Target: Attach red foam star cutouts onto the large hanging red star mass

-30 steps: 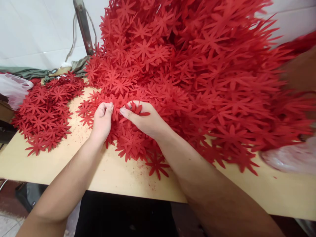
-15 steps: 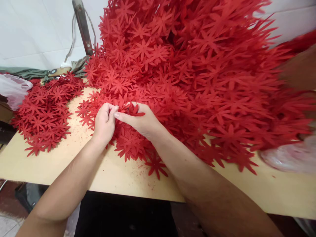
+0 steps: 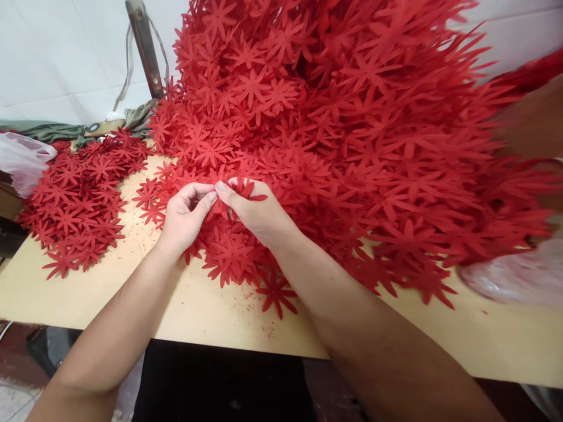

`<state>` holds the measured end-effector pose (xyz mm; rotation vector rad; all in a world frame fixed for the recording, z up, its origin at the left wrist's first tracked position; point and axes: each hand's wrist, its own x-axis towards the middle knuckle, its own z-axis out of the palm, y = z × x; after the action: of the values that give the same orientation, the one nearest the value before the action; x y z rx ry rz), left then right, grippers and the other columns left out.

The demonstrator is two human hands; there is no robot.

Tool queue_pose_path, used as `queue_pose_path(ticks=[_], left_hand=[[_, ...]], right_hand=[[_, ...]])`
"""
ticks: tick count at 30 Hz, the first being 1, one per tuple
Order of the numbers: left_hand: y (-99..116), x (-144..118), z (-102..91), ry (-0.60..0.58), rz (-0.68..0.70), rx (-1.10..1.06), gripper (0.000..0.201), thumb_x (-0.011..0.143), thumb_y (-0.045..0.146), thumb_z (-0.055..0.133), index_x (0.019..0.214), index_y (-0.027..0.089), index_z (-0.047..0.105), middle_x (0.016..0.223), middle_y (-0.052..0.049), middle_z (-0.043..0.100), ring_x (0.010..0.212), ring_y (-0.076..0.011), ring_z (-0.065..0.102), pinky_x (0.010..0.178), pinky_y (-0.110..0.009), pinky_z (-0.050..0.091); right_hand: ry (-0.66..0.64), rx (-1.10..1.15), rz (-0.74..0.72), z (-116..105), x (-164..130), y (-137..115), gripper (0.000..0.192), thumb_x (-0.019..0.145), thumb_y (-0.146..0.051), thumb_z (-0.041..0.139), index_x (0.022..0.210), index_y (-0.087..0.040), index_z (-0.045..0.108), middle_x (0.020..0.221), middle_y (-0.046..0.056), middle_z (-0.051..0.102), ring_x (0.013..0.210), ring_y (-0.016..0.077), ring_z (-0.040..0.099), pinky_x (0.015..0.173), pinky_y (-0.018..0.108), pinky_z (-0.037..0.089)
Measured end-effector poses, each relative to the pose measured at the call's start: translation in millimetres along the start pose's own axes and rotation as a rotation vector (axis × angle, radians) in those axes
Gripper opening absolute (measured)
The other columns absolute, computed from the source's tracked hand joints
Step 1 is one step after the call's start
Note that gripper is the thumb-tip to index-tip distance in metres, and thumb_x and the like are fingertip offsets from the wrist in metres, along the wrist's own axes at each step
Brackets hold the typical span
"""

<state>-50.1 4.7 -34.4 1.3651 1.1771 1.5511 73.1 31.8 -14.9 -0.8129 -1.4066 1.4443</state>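
Note:
My right hand (image 3: 259, 214) is closed around red flower-shaped cutouts (image 3: 246, 189), whose narrow petals stick out between thumb and fingers. Close against it, my left hand (image 3: 185, 211) is closed in a pinch, its fingertips meeting the right thumb tip. What lies between the left fingertips is too small to make out. Both hands hover at the front of a large heap of the same red cutouts (image 3: 303, 140). Below them a small stack of cutouts (image 3: 233, 252) lies on the table, with a single cutout (image 3: 277, 293) nearer the front edge.
A smaller pile of red cutouts (image 3: 83, 199) lies at the left of the pale table (image 3: 202, 316). Plastic bags stand at the left (image 3: 26, 161) and right (image 3: 514, 275). Behind are a dark metal upright (image 3: 145, 50), green cloth (image 3: 44, 130) and a white tiled wall (image 3: 65, 53).
My left thumb and fingers have shifted slightly right and opened into a rounder pinch at the right thumb tip. My right hand has moved slightly right, still holding the cutouts.

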Motion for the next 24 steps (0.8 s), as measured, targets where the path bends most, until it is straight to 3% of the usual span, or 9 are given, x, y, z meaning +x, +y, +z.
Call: queue_pose_path(ticks=[6, 13, 18, 22, 24], left_hand=[[-2, 5, -2.3, 0.194, -0.063, -0.203, 0.018, 0.068, 0.032, 0.073, 0.071, 0.018, 0.062, 0.065, 0.004, 0.061, 0.061, -0.0065, 0.056, 0.067, -0.02, 0.046], [-8, 10, -9.6, 0.281, -0.11, -0.272, 0.014, 0.072, 0.029, 0.067, 0.07, 0.018, 0.059, 0.059, 0.005, 0.058, 0.052, -0.0061, 0.051, 0.059, -0.02, 0.044], [-8, 9, -11.2, 0.222, -0.04, -0.108, 0.014, 0.071, 0.027, 0.067, 0.081, 0.019, 0.062, 0.084, 0.0, 0.066, 0.074, -0.0101, 0.059, 0.07, -0.023, 0.047], [-6, 6, -12.5, 0.292, 0.175, 0.191, 0.021, 0.075, 0.032, 0.065, 0.092, 0.02, 0.062, 0.097, -0.004, 0.063, 0.09, -0.0135, 0.058, 0.085, -0.028, 0.046], [-3, 3, -9.7, 0.258, 0.278, 0.312, 0.022, 0.077, 0.035, 0.063, 0.093, 0.02, 0.064, 0.098, -0.004, 0.062, 0.092, -0.0143, 0.057, 0.087, -0.029, 0.045]], right_hand=[[-0.102, -0.001, 0.0, -4, 0, 1, 0.038, 0.067, -0.041, 0.07, 0.055, -0.018, 0.042, 0.051, -0.008, 0.04, 0.049, 0.003, 0.035, 0.049, 0.02, 0.033], [0.057, 0.038, 0.058, -11, 4, 4, 0.032, 0.071, -0.037, 0.067, 0.06, -0.019, 0.043, 0.05, -0.007, 0.041, 0.045, 0.0032, 0.038, 0.042, 0.018, 0.032], [0.062, 0.06, 0.056, -13, 5, 1, 0.027, 0.069, -0.033, 0.069, 0.066, -0.018, 0.047, 0.051, -0.007, 0.047, 0.044, 0.0044, 0.042, 0.042, 0.019, 0.035], [0.118, 0.09, 0.071, -11, 5, 0, 0.034, 0.068, -0.028, 0.071, 0.062, -0.02, 0.038, 0.048, -0.009, 0.041, 0.041, 0.0032, 0.036, 0.04, 0.019, 0.03], [0.164, 0.092, 0.067, -9, 5, 0, 0.038, 0.068, -0.026, 0.072, 0.061, -0.02, 0.035, 0.048, -0.01, 0.037, 0.042, 0.0021, 0.033, 0.04, 0.018, 0.027]])
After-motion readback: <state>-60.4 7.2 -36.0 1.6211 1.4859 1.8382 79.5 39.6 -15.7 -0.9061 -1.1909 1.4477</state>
